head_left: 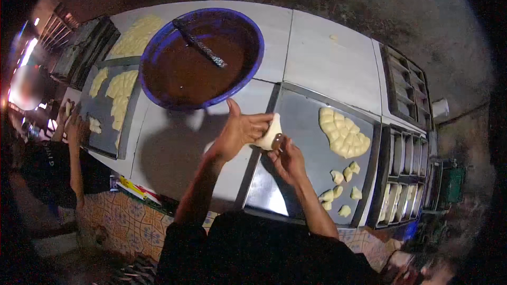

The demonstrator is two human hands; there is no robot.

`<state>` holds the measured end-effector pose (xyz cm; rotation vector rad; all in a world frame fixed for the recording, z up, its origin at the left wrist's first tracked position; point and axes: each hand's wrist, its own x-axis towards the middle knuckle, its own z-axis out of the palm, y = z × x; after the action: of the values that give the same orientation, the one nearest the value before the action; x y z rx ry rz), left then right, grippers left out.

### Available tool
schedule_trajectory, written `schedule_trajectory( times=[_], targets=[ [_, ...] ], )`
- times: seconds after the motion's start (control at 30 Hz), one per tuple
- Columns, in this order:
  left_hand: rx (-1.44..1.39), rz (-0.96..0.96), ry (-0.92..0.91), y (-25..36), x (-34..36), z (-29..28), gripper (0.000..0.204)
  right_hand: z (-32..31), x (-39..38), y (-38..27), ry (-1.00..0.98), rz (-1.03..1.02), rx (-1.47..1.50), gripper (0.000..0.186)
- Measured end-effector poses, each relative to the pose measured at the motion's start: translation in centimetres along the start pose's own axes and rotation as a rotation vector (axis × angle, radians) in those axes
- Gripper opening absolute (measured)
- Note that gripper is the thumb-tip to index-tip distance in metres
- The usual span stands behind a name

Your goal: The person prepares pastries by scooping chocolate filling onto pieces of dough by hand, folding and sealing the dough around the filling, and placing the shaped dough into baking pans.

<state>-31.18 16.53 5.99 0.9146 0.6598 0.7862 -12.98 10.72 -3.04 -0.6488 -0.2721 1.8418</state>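
A flattened piece of pale dough (269,136) with a dab of brown filling on it is held between my two hands, above the left part of a metal tray. My left hand (238,131) grips the dough from the left, its thumb raised. At the dough's lower right edge, the fingers of my right hand (288,159) pinch around the filling. On the tray (296,108) lie a cluster of joined dough pieces (343,133) and several loose dough lumps (338,177). A blue-rimmed basin (211,68) of brown filling stands to the left, a dark stick-like utensil (198,42) resting in it.
Compartmented metal baking pans (406,148) line the right edge, some holding dough. At far left, a co-worker's hands (74,121) are over another tray (129,126) with dough. More dough (137,37) lies behind it on the white tiled table (332,47). A dark box (84,47) stands beyond.
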Motion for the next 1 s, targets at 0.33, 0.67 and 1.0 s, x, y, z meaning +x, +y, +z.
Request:
schedule_trajectory(
  times=[0.33,0.67,1.0],
  targets=[
    [0.515,0.208,0.465,-9.9,-4.3,7.4,0.044,-0.9,-6.1,-0.4,0.044,-0.872,-1.634,0.036],
    [0.284,0.190,0.290,-15.4,-6.1,6.7,0.020,-0.5,-10.4,-0.1,-0.009,-0.726,-1.281,0.017],
    [0.347,0.316,0.358,-17.0,-5.7,7.6,0.043,-5.6,-9.4,-0.8,0.008,-0.252,-1.117,0.047]
  ],
)
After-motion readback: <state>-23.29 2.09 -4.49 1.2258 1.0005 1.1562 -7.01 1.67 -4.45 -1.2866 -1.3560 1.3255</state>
